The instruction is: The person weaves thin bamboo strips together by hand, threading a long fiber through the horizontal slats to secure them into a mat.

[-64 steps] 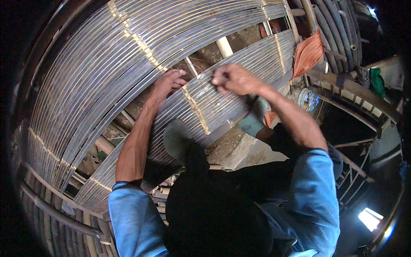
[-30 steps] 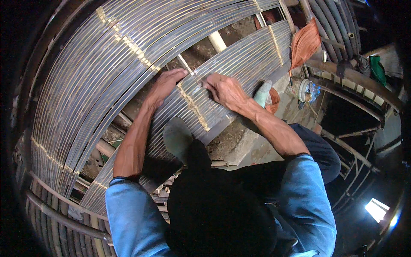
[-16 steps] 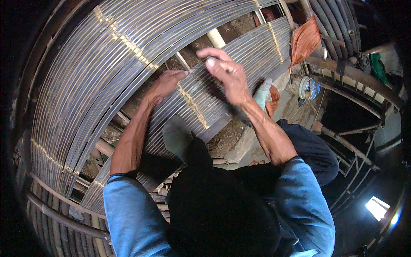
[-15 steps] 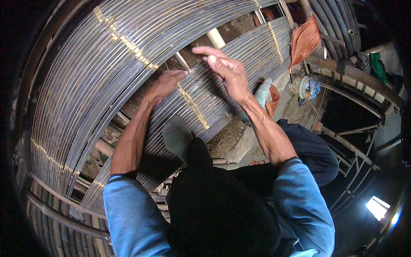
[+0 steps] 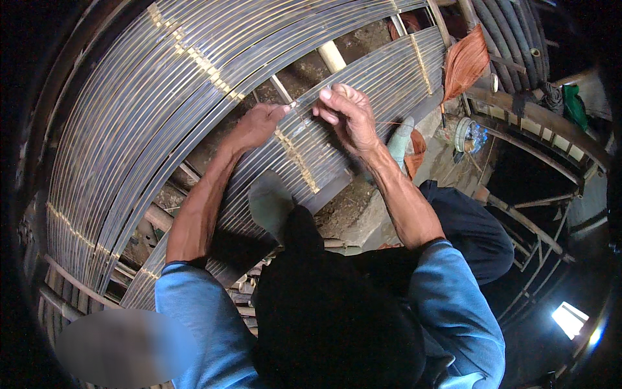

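A narrow panel of dark slats (image 5: pixel 363 78) runs diagonally below my hands, with pale bindings (image 5: pixel 295 159) crossing it. My left hand (image 5: pixel 259 124) is closed in a pinch at the panel's far edge, near the end of one binding; whatever lies between the fingertips is too small to make out. Just to its right, above the slats, my right hand (image 5: pixel 348 113) has its fingers curled in with the thumb against them. A thin reddish strand (image 5: pixel 390 122) trails from it to the right. My foot in a greenish boot (image 5: pixel 269 198) rests on the panel.
A wider slatted panel (image 5: pixel 129 136) curves along the far left side. An orange-brown bundle of fibre (image 5: pixel 465 63) hangs at the upper right, near a round container with blue bits (image 5: pixel 471 136). Bamboo poles (image 5: pixel 538 107) frame the right. A blurred patch covers the lower left.
My right hand has curled its outstretched index finger in and dropped slightly nearer to me. My left hand keeps its pinch at the panel's edge. The blurred patch has appeared at the lower left.
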`<state>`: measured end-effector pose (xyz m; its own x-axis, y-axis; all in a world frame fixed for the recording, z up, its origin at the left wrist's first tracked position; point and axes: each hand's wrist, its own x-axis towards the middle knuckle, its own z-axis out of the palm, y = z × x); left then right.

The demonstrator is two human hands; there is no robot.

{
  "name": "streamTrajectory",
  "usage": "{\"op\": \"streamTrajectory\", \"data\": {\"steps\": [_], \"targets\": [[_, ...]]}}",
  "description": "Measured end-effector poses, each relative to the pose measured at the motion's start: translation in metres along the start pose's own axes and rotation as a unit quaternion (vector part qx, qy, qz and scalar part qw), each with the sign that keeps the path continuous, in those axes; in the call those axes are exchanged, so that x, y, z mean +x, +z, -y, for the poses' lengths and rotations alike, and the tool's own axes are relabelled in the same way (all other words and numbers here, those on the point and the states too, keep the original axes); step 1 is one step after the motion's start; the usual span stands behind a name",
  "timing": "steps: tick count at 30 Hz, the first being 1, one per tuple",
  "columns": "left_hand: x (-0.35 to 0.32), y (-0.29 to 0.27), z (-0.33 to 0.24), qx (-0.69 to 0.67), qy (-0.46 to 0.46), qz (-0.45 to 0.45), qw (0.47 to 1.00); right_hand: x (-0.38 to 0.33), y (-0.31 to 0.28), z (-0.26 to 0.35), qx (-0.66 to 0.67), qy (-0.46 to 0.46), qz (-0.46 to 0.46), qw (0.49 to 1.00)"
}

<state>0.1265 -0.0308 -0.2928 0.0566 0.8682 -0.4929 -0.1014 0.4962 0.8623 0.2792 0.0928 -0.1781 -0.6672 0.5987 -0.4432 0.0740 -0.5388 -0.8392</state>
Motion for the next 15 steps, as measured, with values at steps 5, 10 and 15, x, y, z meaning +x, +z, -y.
{"op": "streamTrajectory", "data": {"steps": [5, 10, 15], "targets": [[-0.016, 0.026, -0.008, 0.226, -0.021, -0.158, 0.961, -0.015, 0.007, 0.003, -0.116, -0.024, -0.025, 0.993], [-0.027, 0.022, -0.022, 0.245, -0.012, -0.173, 0.954, -0.042, 0.033, 0.002, -0.338, -0.032, 0.044, 0.940], [-0.018, 0.021, -0.015, 0.245, 0.022, -0.156, 0.957, -0.061, 0.063, -0.047, -0.364, -0.188, 0.145, 0.901]]}}
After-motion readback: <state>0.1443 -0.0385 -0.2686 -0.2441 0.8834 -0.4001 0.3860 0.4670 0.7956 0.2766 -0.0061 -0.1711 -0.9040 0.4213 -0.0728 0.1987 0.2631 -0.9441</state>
